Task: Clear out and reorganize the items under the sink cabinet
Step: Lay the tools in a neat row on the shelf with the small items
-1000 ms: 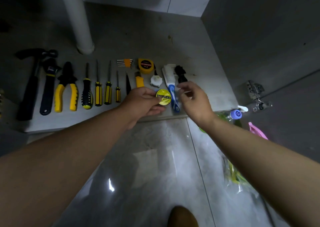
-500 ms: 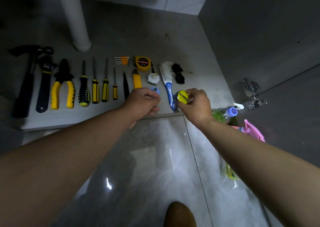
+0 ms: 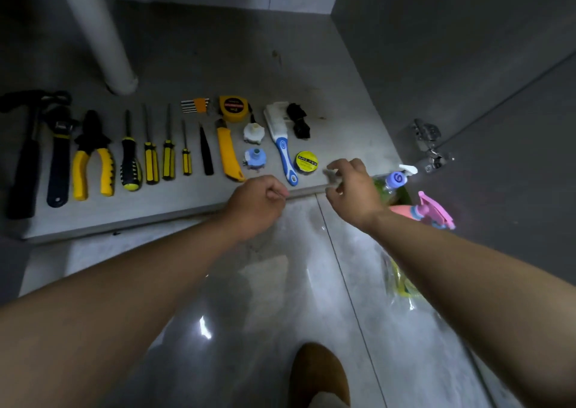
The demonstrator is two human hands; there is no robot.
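With the yellow tape roll [image 3: 307, 162] flat on the cabinet floor [image 3: 343, 127] beside the blue-handled brush [image 3: 284, 146], the left hand [image 3: 257, 203] was curled empty, the right hand [image 3: 353, 188] loose and empty, and the next item probably belonged just right of the roll

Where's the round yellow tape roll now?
Head view: the round yellow tape roll lies on the grey cabinet floor, right of the blue-and-white brush, just beyond the right hand.

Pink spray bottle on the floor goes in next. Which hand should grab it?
Right, probably. The right hand hovers with loose fingers, holding nothing, close to the pink plastic trigger spray bottle on the floor; the left hand, curled, sits further left and would have to cross over.
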